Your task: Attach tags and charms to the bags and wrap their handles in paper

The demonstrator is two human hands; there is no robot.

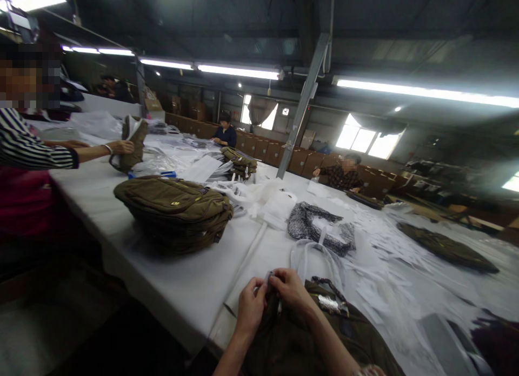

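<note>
An olive-green backpack (357, 333) lies at the table's near edge, partly under my forearms. At its upper left edge, my left hand (251, 306) and my right hand (292, 290) meet, fingers pinched closed on a small greyish piece (268, 277). Whether this piece is a strap end or a zipper pull, I cannot tell. Near my right wrist, the bag has a dark handle (329, 285) and a shiny silvery patch (329, 304). Just beyond lie a clear plastic loop (312, 252) and a black-and-white speckled bundle (310, 219).
A stack of olive backpacks (174, 203) stands on the white table (227, 262) to the left. A co-worker's hand (121, 147) at far left holds another olive bag (135, 149). White slips (381, 241) cover the right side; a slanted metal post (302, 106) rises behind.
</note>
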